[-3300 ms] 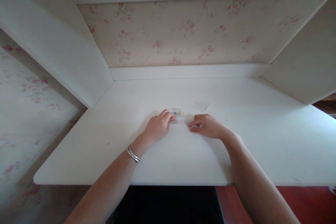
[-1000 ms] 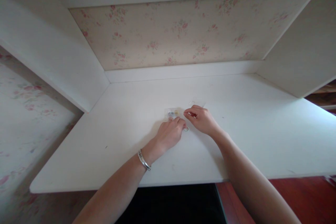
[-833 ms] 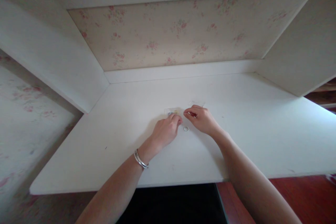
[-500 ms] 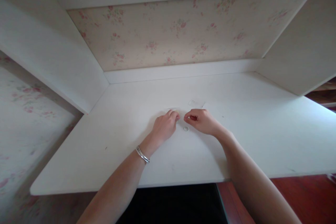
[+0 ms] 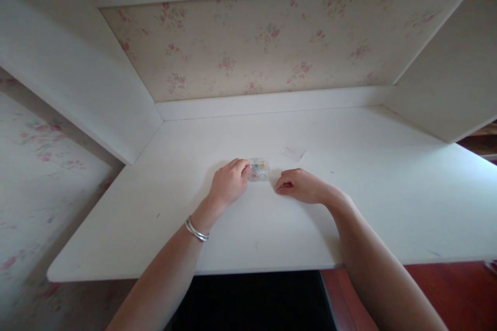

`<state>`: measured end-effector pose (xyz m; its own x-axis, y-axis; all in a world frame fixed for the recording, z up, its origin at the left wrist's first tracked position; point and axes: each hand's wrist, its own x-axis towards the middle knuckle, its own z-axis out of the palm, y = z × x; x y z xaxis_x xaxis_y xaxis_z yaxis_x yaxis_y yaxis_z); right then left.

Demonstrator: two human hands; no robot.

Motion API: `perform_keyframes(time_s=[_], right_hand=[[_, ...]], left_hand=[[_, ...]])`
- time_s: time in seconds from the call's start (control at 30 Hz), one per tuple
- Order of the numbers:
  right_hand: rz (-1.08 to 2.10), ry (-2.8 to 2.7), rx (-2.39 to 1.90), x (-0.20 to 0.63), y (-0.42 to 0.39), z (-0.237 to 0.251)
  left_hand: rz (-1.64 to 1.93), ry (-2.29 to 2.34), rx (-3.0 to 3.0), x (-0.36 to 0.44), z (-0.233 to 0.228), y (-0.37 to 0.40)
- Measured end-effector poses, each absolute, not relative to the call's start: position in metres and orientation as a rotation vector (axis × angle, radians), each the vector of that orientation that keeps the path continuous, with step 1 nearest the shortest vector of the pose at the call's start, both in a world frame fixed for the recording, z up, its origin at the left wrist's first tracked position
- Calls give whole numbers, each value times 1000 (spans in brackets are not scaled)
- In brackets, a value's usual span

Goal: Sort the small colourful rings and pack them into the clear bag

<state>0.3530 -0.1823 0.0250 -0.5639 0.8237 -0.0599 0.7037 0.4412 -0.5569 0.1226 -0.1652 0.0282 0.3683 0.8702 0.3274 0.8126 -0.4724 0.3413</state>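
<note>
A small clear plastic box (image 5: 259, 169) with coloured bits inside lies on the white desk (image 5: 248, 227). My left hand (image 5: 228, 184), with a silver bangle on its wrist, grips the box's left edge with its fingertips. My right hand (image 5: 302, 186) rests on the desk just right of the box. Its fingers are curled and its fingertips are pinched together against the surface. A small ring seems to sit under those fingertips, but it is hidden. A flat clear lid (image 5: 293, 153) lies apart, behind my right hand.
The desk sits in a white alcove with side panels (image 5: 97, 88) left and right and floral wallpaper (image 5: 252, 41) behind. The desk's front edge runs across below my forearms, with dark space and red-brown floor (image 5: 446, 289) beneath.
My left hand slid left off the box, which now shows fully. My right hand moved down and toward me, covering the small ring that lay bare on the desk.
</note>
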Motion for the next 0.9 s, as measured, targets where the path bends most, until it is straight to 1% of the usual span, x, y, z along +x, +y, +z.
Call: perform_keyframes(time_s=[0.2, 0.33, 0.47, 0.6, 0.8, 0.9], right_hand=[[746, -2552, -1310, 353, -183, 24], [729, -2438, -1309, 353, -184, 28], [591, -2225, -1313, 349, -182, 30], [450, -2148, -1242, 337, -177, 23], [421, -2191, -1290, 323, -175, 19], [327, -2076, -1351, 330, -174, 22]], left_hand=[[631, 1498, 2538, 126, 29, -173], [610, 1532, 2542, 126, 28, -173], [632, 1619, 2497, 118, 25, -166], [633, 1676, 2430, 112, 21, -161], [673, 1632, 2347, 113, 17, -160], [707, 1591, 2316, 114, 15, -161]])
